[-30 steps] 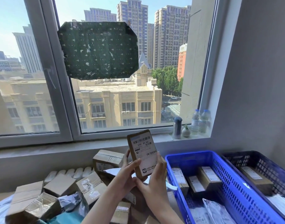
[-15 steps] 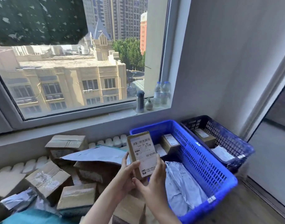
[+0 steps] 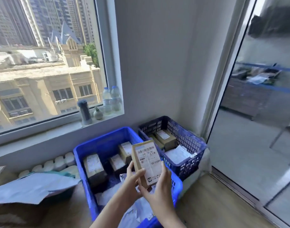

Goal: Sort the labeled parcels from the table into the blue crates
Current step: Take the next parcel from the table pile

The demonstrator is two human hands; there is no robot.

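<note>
A small brown cardboard parcel (image 3: 146,162) with a white barcode label stands upright above the bright blue crate (image 3: 98,145). My left hand (image 3: 132,177) grips its left edge, thumb across the front. My right hand (image 3: 160,186) holds its lower right side. Inside the bright blue crate lie three labelled boxes (image 3: 93,165) and white plastic mailers. To its right a darker blue crate (image 3: 188,140) contains two boxes (image 3: 165,139) and a white mailer (image 3: 177,153).
A pale mailer bag (image 3: 34,186) lies over boxes at the lower left. On the window sill stand a grey flask (image 3: 84,111), a small vase (image 3: 97,112) and two water bottles (image 3: 111,100). A glass door (image 3: 259,112) is on the right, above wooden floor (image 3: 211,199).
The view has swung right, away from the parcel pile and toward the crates. Both hands have carried the labelled parcel rightward, so it now hangs over the bright blue crate.
</note>
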